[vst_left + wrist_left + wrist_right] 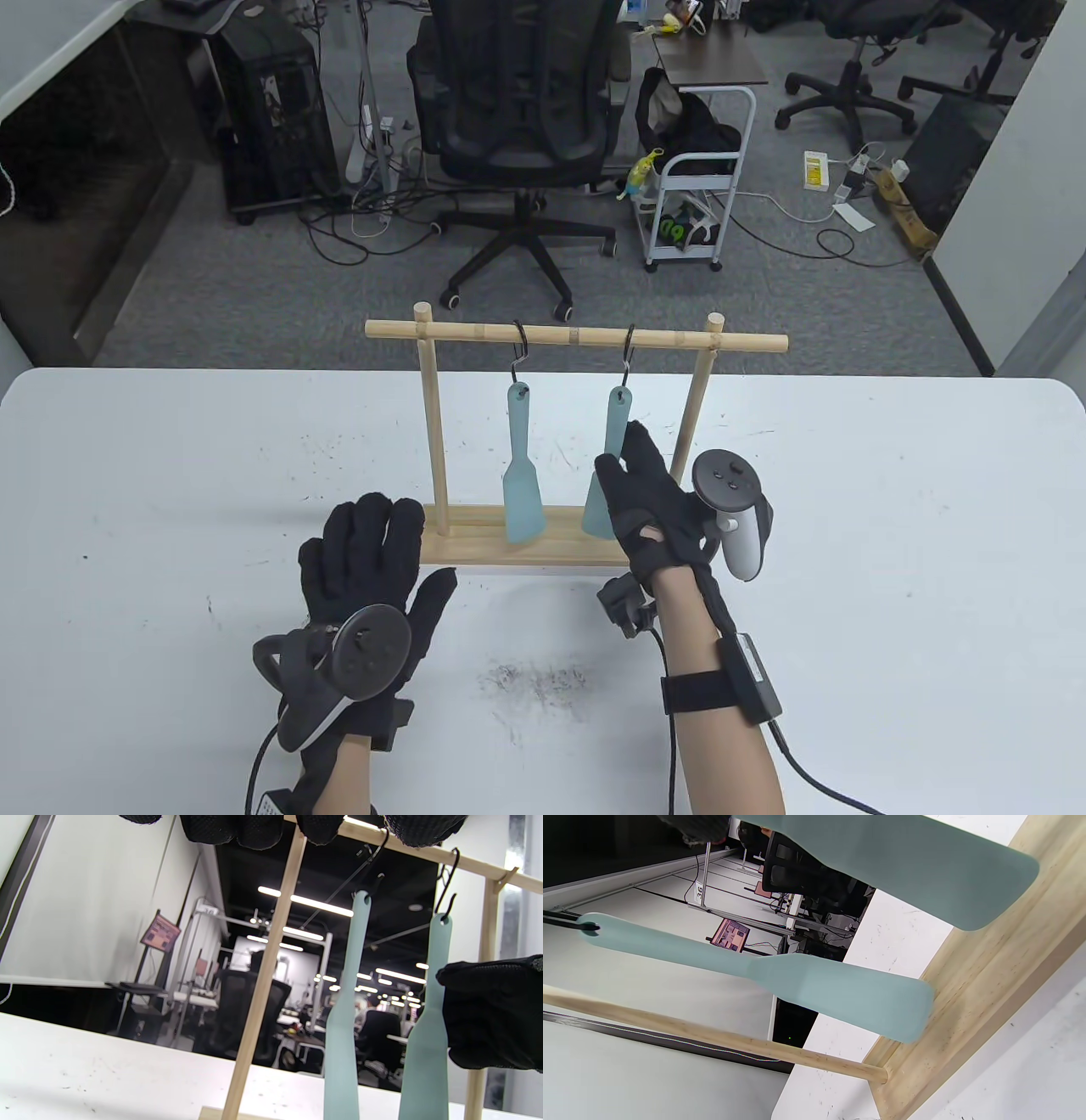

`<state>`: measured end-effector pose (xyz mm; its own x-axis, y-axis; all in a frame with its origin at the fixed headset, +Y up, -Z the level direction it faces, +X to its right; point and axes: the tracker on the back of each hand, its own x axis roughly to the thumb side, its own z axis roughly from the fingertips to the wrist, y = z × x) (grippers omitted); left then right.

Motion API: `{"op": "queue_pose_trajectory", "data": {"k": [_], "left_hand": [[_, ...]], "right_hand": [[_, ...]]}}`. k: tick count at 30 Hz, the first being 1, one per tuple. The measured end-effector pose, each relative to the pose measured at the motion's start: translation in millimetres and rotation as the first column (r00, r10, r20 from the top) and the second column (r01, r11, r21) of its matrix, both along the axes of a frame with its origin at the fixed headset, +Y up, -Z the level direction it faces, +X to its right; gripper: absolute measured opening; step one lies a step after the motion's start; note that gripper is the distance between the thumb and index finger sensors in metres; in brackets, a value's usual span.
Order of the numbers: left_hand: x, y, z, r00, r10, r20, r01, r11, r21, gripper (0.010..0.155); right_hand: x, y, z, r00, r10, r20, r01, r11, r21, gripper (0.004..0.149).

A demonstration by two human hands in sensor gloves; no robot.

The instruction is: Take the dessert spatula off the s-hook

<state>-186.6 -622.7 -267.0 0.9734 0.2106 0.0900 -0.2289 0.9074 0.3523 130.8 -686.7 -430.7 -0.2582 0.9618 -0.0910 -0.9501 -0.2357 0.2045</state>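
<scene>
Both dessert spatulas hang from the rack, so the unhooking itself is not yet done. The wooden rack stands on the white worktop, and its top rail carries two black wire hooks. The right s-hook passes through the hole at the top of the right dessert spatula, and the left wrist view shows the hook's lower curl seated in that hole. The left spatula hangs the same way from the left hook, at about 9 o'clock of the right one, with no hand on it.

The right hand is at the right spatula: seen from the table view, its fingers reach up along the handle, at 3 o'clock of it, and the palm covers part of the blade. The left wrist view shows the glove right against the handle's edge, but whether the fingers are already closed round it cannot be told. The left hand rests at 7 o'clock of the rack with its fingers spread open, tips at the base board's left end, holding nothing.

By this reading the reach is made; the grip, the lift to clear the hook's curl and the carrying away all remain.
</scene>
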Motion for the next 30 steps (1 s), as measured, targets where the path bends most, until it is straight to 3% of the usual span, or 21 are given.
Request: {"op": "queue_pose_trajectory", "data": {"k": [14,30], "left_hand": [[1.4,0.3,-0.2,1.0,-0.01,-0.005,0.01,1.0,-0.005,0.077],[1.4,-0.6,-1.5,1.0,-0.007,-0.002,0.007,1.0,-0.022,0.077]], "right_hand": [[0.9,-9.7,-7.1,0.998,-0.058,-0.036,0.057,0.997,-0.047,0.059],[5.3,-6.9,4.6,0.995,-0.056,-0.077,0.054,0.998,-0.023,0.055]]}}
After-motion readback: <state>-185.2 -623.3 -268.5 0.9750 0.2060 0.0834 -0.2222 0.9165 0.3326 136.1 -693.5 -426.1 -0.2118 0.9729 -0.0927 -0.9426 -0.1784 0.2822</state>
